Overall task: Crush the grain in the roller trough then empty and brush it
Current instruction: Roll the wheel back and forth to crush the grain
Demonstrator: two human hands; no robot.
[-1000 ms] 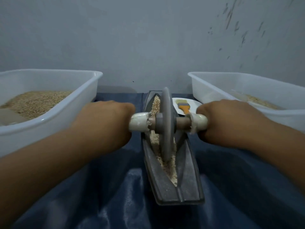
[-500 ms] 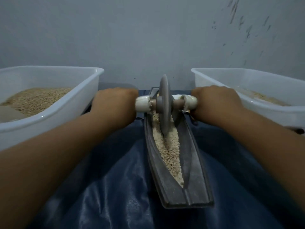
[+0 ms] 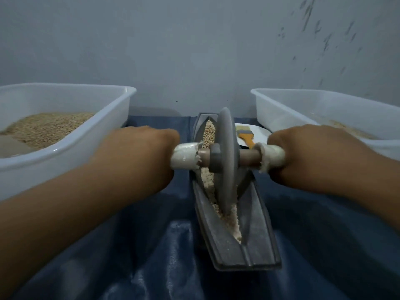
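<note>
Since half a second ago the roller wheel (image 3: 225,161) has come back from the far end of the trough (image 3: 255,230) toward the viewer and now sits near the trough's middle, in the centre of the frame; the far heap of grain (image 3: 209,135), hidden behind the wheel a moment ago, shows again above it.

Both hands are closed round the axle's pale end grips. The left hand (image 3: 138,156), left of centre, wraps the left grip (image 3: 185,155); the right hand (image 3: 311,154), right of centre, wraps the right grip (image 3: 273,156). Their fingers are curled under and out of sight, knuckles up.

The wheel stands upright on its edge in the trough's groove, and its lower rim is sunk in the grain. Whole kernels lie beyond the wheel at the far tip; finer, paler crushed material trails along the groove toward the near end, at lower centre.

Just beyond the wheel, right of it, a brush (image 3: 245,136) with an orange handle lies on a white plate (image 3: 259,135). A white tub (image 3: 93,135) at upper left holds a bed of grain. Another white tub (image 3: 303,105) at upper right holds a thinner layer. Blue cloth (image 3: 129,245) covers the surface under everything, and a grey wall (image 3: 194,50) fills the top of the frame.
</note>
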